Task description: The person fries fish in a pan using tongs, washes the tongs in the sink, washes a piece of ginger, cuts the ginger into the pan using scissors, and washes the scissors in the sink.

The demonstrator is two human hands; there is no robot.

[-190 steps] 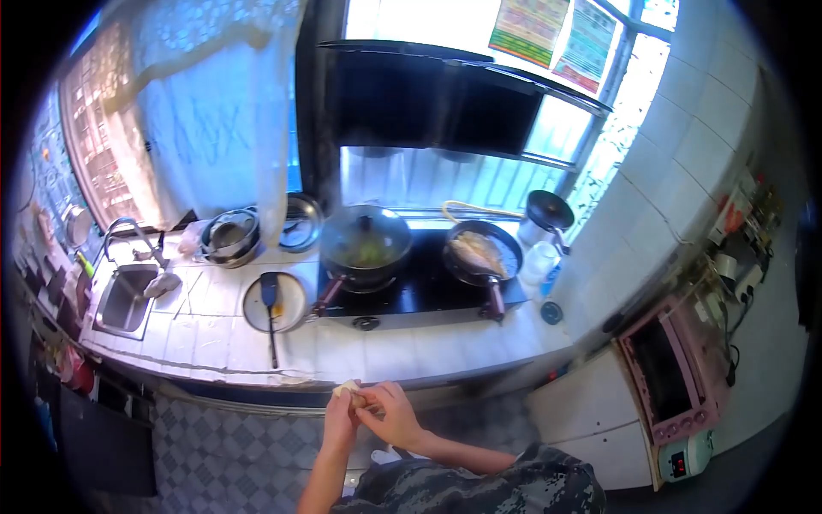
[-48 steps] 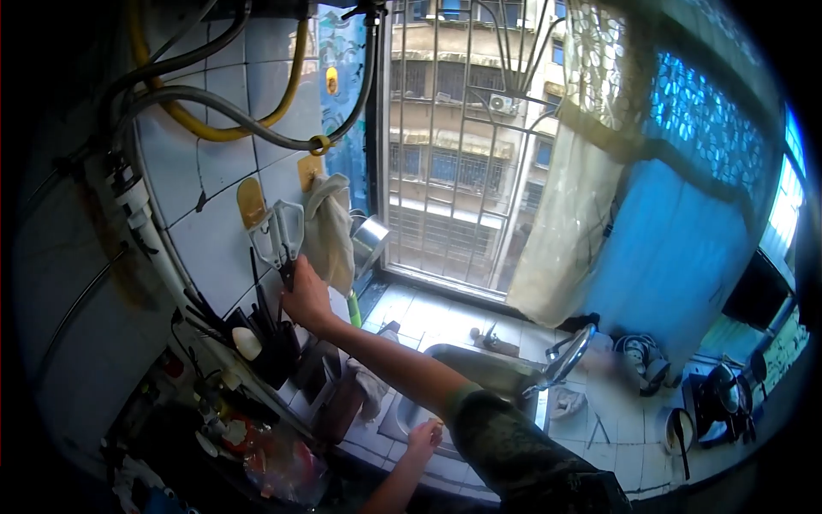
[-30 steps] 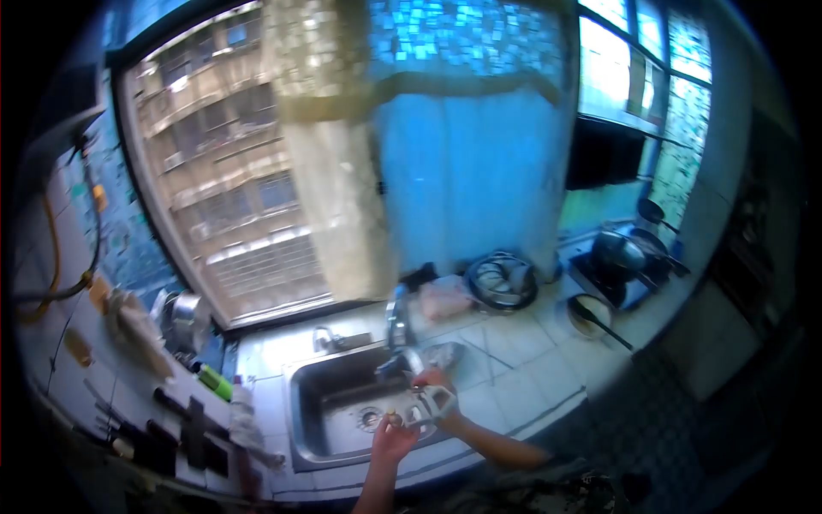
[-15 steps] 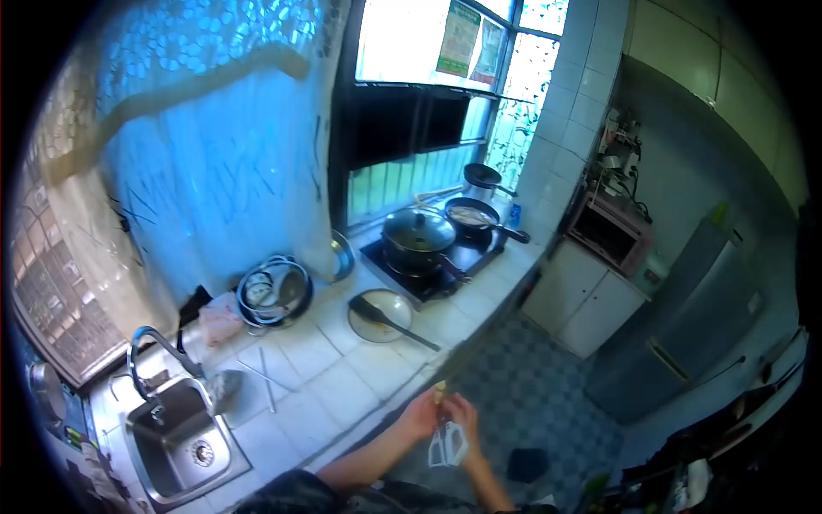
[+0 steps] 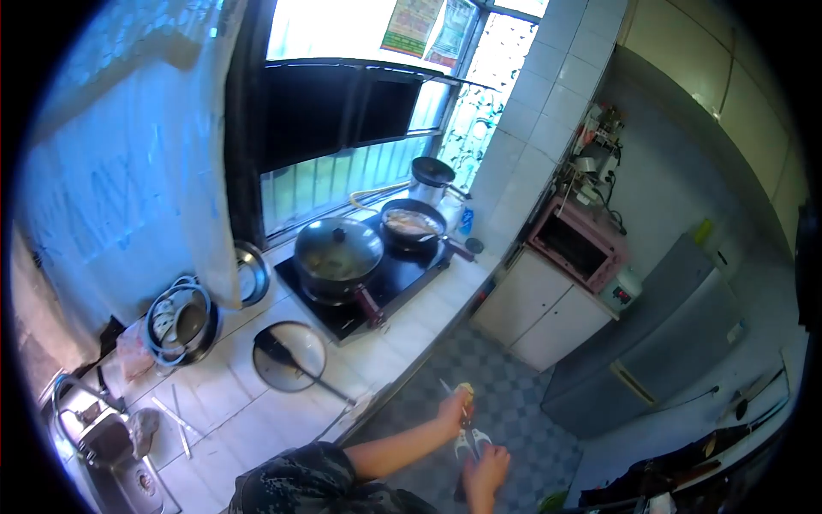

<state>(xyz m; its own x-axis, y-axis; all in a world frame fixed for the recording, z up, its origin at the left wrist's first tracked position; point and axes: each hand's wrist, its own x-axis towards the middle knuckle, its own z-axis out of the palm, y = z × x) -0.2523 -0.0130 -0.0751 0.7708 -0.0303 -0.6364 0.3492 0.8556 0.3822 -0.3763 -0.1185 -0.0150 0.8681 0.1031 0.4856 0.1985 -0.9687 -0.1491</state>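
My left hand [image 5: 452, 416] is closed round a small pale-yellow piece [image 5: 465, 389], which shows at the top of the fingers. Just below and to the right, my right hand [image 5: 489, 468] grips white-handled scissors [image 5: 469, 444]. A blade tip sticks out beside the left hand, and the rest of the blades is largely hidden by it. Both hands are over the floor in front of the counter. Exactly what the pale piece is cannot be made out.
On the hob [image 5: 401, 291] stand a lidded pan [image 5: 338, 257] and a frying pan [image 5: 413, 224] with food. A plate [image 5: 291, 360] with a black spatula, a basin of dishes [image 5: 181, 321] and a sink [image 5: 128, 467] lie leftward. A pink oven [image 5: 575, 244] and a fridge [image 5: 642, 343] stand right.
The right hand took the scissors from the wall by the sink and brought them to the left hand. The view has swung from the sink back toward the hob, and both hands are now lower right.
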